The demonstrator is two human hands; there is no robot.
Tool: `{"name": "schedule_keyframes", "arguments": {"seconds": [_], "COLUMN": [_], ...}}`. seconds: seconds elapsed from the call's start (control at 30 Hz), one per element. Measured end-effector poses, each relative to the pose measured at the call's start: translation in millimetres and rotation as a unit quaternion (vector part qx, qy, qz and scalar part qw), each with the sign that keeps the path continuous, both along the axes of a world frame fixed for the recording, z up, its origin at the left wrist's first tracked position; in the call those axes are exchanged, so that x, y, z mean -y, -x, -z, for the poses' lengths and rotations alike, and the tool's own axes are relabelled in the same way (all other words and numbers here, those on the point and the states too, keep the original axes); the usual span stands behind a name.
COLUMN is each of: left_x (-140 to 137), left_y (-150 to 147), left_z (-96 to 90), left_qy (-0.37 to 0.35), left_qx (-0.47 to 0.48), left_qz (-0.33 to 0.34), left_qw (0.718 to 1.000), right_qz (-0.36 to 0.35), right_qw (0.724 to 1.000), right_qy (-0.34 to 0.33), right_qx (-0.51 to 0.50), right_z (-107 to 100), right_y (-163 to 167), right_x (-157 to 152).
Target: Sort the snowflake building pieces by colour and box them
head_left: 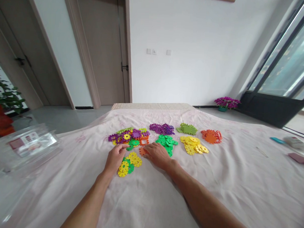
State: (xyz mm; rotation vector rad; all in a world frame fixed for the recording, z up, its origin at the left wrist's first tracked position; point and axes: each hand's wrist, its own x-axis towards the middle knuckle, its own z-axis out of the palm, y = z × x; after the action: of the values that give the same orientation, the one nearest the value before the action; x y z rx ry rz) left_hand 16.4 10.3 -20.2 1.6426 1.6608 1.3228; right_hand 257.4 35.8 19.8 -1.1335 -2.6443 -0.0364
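Note:
My left hand (114,158) is closed, thumb and finger pinched at the edge of a green notched plastic disc (131,148). My right hand (158,154) curls over an orange plastic building piece (142,151), its fingertips on it; part of that piece is covered. Just beyond both hands lies a mixed heap of interlocking pieces, with a purple piece (136,133) on top and an orange square frame (144,141) at its right. Below my left fingers, yellow discs (133,158) overlap with green discs (131,168) on the cloth.
Sorted piles lie to the right: purple (162,129), green (168,142), light green (188,129), yellow (190,143) and orange (211,136). Clear plastic boxes (33,145) stand at the left. A blue object (277,140) lies far right on the pale tablecloth (230,176).

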Motion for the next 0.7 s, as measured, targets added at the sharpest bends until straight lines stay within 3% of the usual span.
{"name": "schedule_keyframes", "arguments": {"seconds": [0.23, 0.4, 0.57, 0.7], "left_x": [1.2, 3.0, 2.4, 1.2], "left_y": [-0.1, -1.0, -0.5, 0.7], "left_z": [-1.8, -4.6, -3.0, -0.7], "left_qy": [-0.001, 0.008, 0.021, 0.032], "left_qx": [0.005, 0.005, 0.015, 0.024], "left_qz": [0.006, 0.004, 0.002, 0.001], "left_qw": [1.000, 1.000, 1.000, 0.999], "right_qz": [0.011, 0.081, 0.190, 0.306], "right_qw": [1.000, 0.983, 0.930, 0.845], "right_qy": [-0.013, 0.014, -0.002, 0.011], "right_qx": [-0.017, -0.164, -0.316, -0.439], "right_z": [1.5, 1.6, -8.5, -10.5], "right_y": [-2.7, -16.5, -56.1, -115.6], "right_x": [1.5, -9.1, -39.7, -64.8]}}
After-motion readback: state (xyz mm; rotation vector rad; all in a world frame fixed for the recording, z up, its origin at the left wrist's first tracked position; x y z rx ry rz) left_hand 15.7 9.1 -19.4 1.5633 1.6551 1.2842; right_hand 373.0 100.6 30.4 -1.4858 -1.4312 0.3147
